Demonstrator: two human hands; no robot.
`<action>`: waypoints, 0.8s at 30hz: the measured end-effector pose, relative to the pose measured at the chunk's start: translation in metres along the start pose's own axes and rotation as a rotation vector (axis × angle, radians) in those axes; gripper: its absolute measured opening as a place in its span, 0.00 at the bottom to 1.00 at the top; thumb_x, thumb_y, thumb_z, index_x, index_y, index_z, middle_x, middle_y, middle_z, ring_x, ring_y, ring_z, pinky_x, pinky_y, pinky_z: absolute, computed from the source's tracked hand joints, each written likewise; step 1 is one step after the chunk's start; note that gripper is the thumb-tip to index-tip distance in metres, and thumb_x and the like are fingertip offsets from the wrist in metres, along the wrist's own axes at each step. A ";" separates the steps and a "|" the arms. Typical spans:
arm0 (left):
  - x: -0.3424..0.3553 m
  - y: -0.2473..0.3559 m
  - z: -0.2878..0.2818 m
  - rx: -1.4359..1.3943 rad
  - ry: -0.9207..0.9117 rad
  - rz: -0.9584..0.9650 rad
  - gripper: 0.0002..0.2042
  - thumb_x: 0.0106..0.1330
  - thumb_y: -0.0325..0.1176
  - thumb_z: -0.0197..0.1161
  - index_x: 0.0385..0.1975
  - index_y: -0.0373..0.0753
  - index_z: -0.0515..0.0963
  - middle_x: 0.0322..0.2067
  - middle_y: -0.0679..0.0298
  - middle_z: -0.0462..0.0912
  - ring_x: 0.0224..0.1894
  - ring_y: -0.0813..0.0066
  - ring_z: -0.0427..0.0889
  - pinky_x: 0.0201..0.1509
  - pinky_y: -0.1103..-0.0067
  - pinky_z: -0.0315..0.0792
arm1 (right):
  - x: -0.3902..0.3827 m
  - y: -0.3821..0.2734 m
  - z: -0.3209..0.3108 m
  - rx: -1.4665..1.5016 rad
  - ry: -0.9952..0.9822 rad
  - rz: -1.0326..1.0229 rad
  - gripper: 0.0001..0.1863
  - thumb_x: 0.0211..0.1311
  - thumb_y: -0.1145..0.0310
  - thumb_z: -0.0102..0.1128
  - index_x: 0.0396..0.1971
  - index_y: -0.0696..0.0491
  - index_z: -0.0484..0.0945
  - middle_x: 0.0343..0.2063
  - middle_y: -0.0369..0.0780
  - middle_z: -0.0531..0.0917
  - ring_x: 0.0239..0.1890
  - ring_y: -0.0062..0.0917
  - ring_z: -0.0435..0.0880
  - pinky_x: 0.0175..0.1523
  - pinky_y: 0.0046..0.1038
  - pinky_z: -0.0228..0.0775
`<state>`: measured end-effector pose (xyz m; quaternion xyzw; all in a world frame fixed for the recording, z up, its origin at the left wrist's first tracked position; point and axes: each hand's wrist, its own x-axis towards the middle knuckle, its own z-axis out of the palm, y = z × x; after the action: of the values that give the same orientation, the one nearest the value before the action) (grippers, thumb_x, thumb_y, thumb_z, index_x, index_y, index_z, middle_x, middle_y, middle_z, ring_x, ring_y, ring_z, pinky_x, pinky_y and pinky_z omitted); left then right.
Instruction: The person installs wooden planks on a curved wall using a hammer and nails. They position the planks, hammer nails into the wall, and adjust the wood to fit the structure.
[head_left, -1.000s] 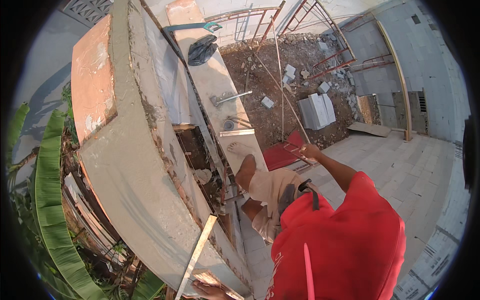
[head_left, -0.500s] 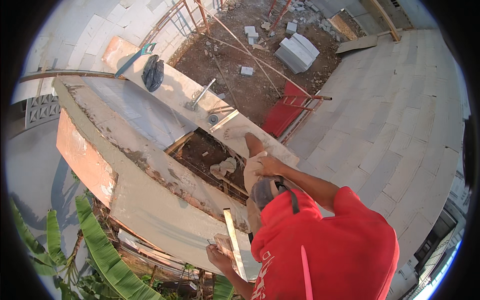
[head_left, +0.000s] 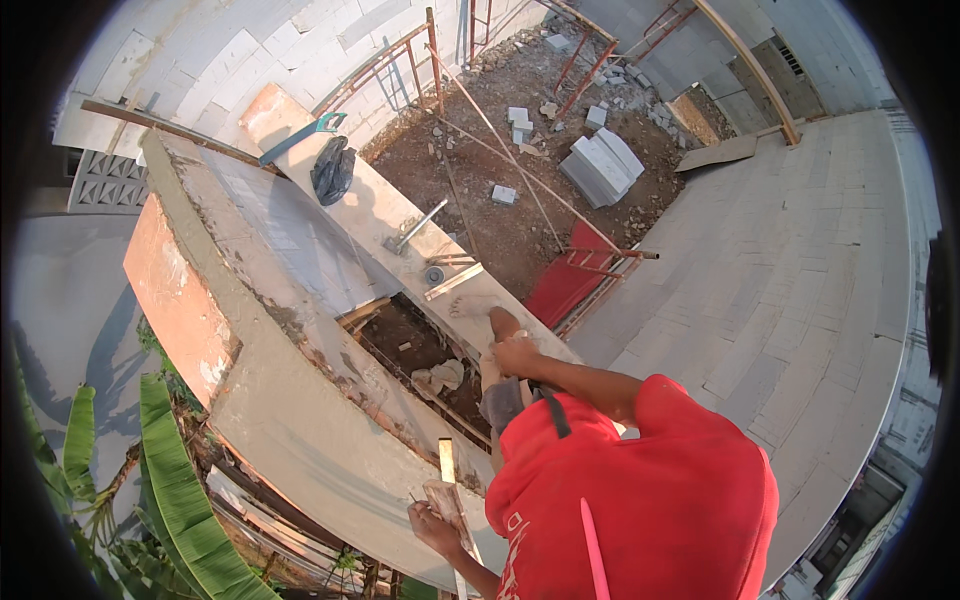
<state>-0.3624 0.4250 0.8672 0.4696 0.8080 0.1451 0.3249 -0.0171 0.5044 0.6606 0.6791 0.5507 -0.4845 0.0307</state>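
Observation:
My left hand (head_left: 433, 526) is closed around a brown wooden block (head_left: 443, 497) at the lower middle. A long pale straight strip (head_left: 446, 460) runs along the block, over the smooth grey plastered slab (head_left: 320, 440). A thin dark piece sticks out by my fingers, too small to name. My right hand (head_left: 516, 355) is closed at my bent leg, its fingers curled at the pale trouser leg (head_left: 490, 372). My bare foot (head_left: 474, 305) stands on a plank (head_left: 385, 215).
On the plank are a handsaw (head_left: 300, 136), a black plastic bag (head_left: 332, 170), a metal clamp-like tool (head_left: 414, 228) and a round grey item (head_left: 433, 275). A framed opening (head_left: 400, 340) lies beside my leg. Scaffold poles (head_left: 510, 150) and pale blocks (head_left: 602, 168) are below. Banana leaves (head_left: 190, 490) edge the slab.
The view has shifted, and the scene sits lower in it. My right hand has come closer to the foot along my leg. My left hand keeps its hold on the block.

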 end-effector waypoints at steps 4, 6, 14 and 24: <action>-0.005 0.014 0.018 -0.010 0.038 0.031 0.15 0.77 0.36 0.46 0.33 0.31 0.75 0.26 0.52 0.73 0.29 0.59 0.73 0.37 0.65 0.68 | -0.003 -0.044 -0.039 -0.305 0.176 -0.299 0.24 0.59 0.58 0.67 0.51 0.56 0.78 0.43 0.50 0.84 0.49 0.43 0.85 0.48 0.46 0.79; -0.013 0.028 0.023 -0.010 0.058 -0.075 0.15 0.77 0.35 0.47 0.34 0.31 0.76 0.25 0.49 0.76 0.28 0.55 0.76 0.36 0.63 0.69 | -0.009 -0.080 -0.065 -0.123 0.170 -0.476 0.20 0.63 0.57 0.64 0.48 0.55 0.77 0.39 0.48 0.83 0.47 0.43 0.84 0.50 0.44 0.78; -0.018 0.079 0.048 -0.226 0.265 -0.216 0.11 0.79 0.38 0.49 0.43 0.38 0.76 0.28 0.43 0.82 0.33 0.33 0.81 0.38 0.50 0.72 | -0.061 -0.231 -0.114 -0.069 -0.813 -0.701 0.26 0.70 0.52 0.63 0.57 0.55 0.75 0.42 0.48 0.85 0.39 0.34 0.88 0.45 0.36 0.78; -0.062 0.092 0.105 -0.370 0.726 -0.567 0.09 0.77 0.39 0.53 0.44 0.40 0.75 0.23 0.42 0.82 0.29 0.33 0.81 0.37 0.48 0.73 | -0.071 -0.272 -0.086 -0.121 -1.098 -0.648 0.18 0.68 0.65 0.67 0.52 0.57 0.75 0.34 0.41 0.85 0.27 0.18 0.85 0.28 0.22 0.78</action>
<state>-0.2105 0.4120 0.8623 0.0850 0.9256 0.3463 0.1270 -0.1690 0.6096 0.8887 0.1280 0.6585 -0.7145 0.1986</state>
